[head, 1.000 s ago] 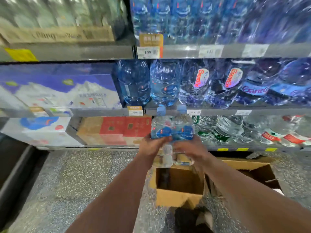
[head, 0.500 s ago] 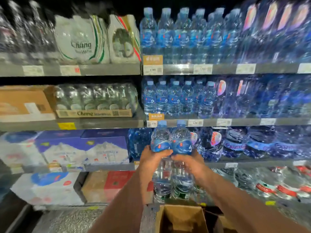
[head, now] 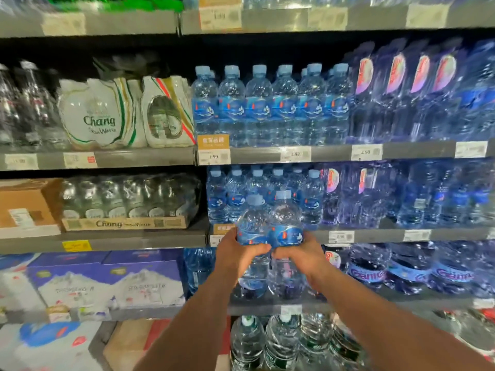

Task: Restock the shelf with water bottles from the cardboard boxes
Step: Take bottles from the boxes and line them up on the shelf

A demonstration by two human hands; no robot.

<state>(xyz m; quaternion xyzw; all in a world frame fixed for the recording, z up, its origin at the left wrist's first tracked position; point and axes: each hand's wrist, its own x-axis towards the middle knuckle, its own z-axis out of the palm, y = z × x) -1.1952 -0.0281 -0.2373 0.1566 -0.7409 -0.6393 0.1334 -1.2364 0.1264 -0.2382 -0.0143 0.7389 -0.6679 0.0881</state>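
I am looking at two clear plastic water bottles with pale blue caps and blue labels (head: 269, 226), held upright and pressed side by side. They hang in the air in front of the grey metal shelf (head: 375, 235), their caps level with the row of matching small bottles (head: 235, 194) standing on it. My left hand (head: 237, 255) is wrapped round the left bottle just below its label, thumb across the front. My right hand (head: 304, 257) grasps the right bottle the same way, and the two thumbs nearly meet in the middle. I cannot tell whether the bottle bases are past the shelf lip.

To the right of the matching row on that shelf stand taller blue-tinted bottles with pink oval labels (head: 361, 194), blurred. One shelf up is a row of taller blue-label bottles (head: 270, 108) above a white price tag reading 1.99 (head: 213, 156). Left of these sit white shrink-wrapped Chang soda water packs (head: 99, 116). Below those packs a cardboard tray of clear glass Chang bottles (head: 126, 202) lies beside a brown cardboard box (head: 24, 207). Lower left are purple and white cartons printed with mountains (head: 107, 279). Lower right are large blue jugs with purple bands (head: 409, 269). Under my arms are clear bottles with white caps (head: 281, 341).
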